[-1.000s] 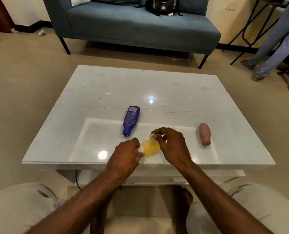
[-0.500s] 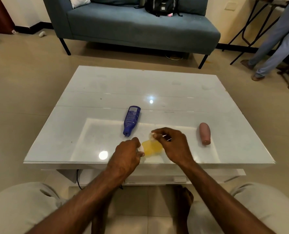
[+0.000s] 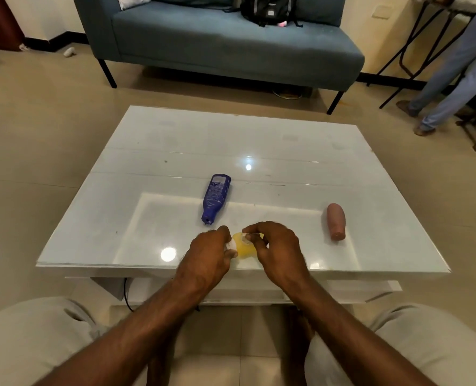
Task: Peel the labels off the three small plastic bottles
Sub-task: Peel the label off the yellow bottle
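Note:
A small yellow bottle [image 3: 245, 249] lies near the front edge of the white glass table [image 3: 259, 140], held between both my hands. My left hand [image 3: 209, 253] grips its white-capped end. My right hand [image 3: 277, 246] pinches a clear label flap at the top of the bottle with thumb and fingertips. A blue bottle [image 3: 216, 197] with a printed label lies on its side behind my hands, cap end toward me. A pink bottle [image 3: 336, 221] lies on its side to the right, bare of any label that I can see.
A blue-grey sofa [image 3: 231, 43] with a black backpack [image 3: 268, 8] stands beyond the table. A person's legs [image 3: 453, 68] and a black-legged stand are at the far right. My knees are under the table's front edge.
My two hands have come closer together around the yellow bottle. My right hand has slid left along it, and less of the bottle shows between them.

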